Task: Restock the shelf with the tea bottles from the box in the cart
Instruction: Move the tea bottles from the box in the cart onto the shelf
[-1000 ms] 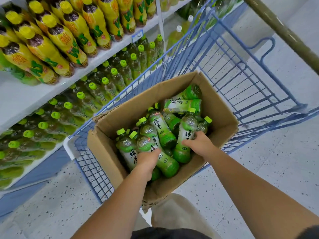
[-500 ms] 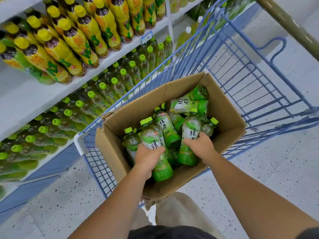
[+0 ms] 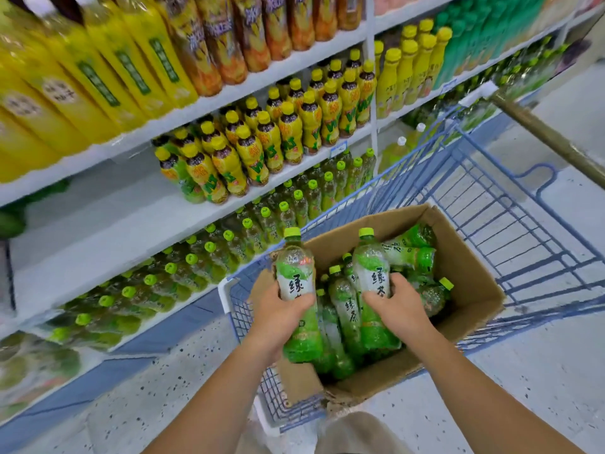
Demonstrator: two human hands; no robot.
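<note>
The green-capped clear plastic tea bottle (image 3: 371, 273) at four o'clock reads "绿茶"; second tea bottle (image 3: 294, 280) at six, "绿"; tall yellow bottle (image 3: 62, 90) at ten, perhaps "柚子".

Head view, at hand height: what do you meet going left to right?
Shelved green-capped bottles → left hand gripping a green-label tea bottle → second green-label tea bottle, gripped by the right hand → brown cardboard box wall → blue wire cart.

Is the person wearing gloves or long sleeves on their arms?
No gloves. The left hand and the right hand are bare, with no rings or watch to be seen. The left forearm and the right forearm are bare too; no sleeve shows as far up as the picture reaches.
</note>
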